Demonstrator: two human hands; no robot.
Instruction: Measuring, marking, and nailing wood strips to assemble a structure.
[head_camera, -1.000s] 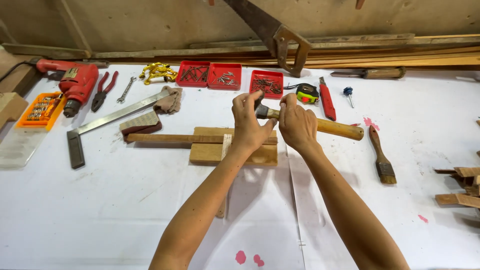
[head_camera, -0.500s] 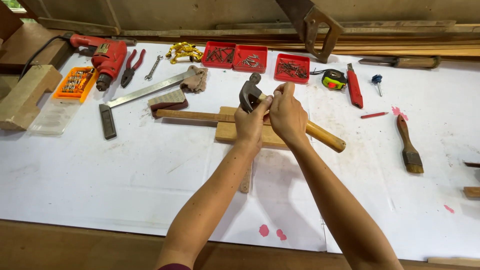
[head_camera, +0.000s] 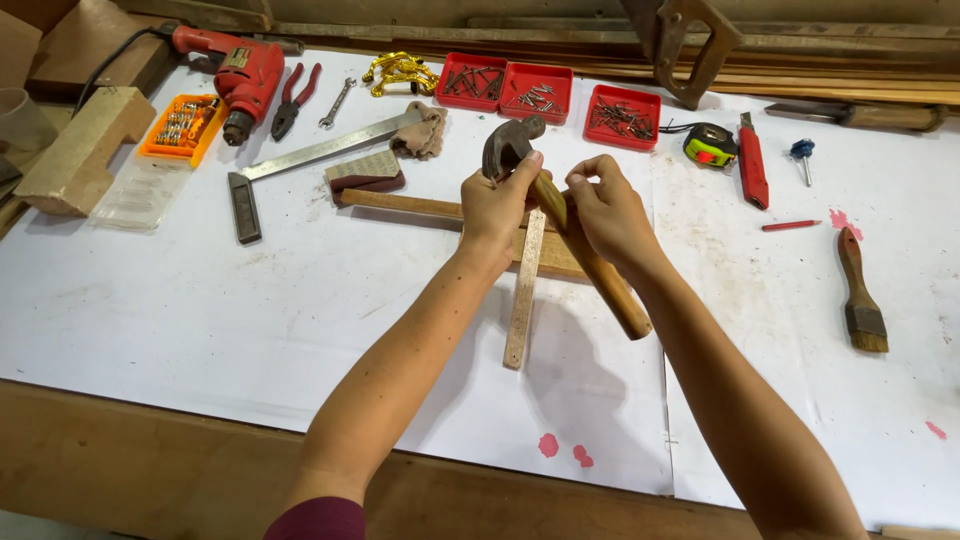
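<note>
A claw hammer (head_camera: 512, 146) with a dark metal head and a brown wooden handle (head_camera: 608, 285) is held above the white-covered bench. My left hand (head_camera: 497, 205) grips it just under the head. My right hand (head_camera: 608, 208) wraps the handle's upper part, right beside the left hand. Below the hands a thin wooden strip (head_camera: 524, 290) lies crosswise over a longer wooden bar (head_camera: 400, 203). Part of that bar is hidden by my hands.
At the back stand three red trays of nails (head_camera: 540, 90), a red drill (head_camera: 243, 75), pliers (head_camera: 294, 98), a steel square (head_camera: 310, 160), and an orange bit case (head_camera: 181, 128). To the right lie a tape measure (head_camera: 708, 146), a red knife (head_camera: 752, 172), a brush (head_camera: 860, 295) and a handsaw (head_camera: 680, 40).
The view has dropped closer to the bench. The hammer has turned from lying sideways to head up, handle slanting down to the right, with both hands gathered near the head.
</note>
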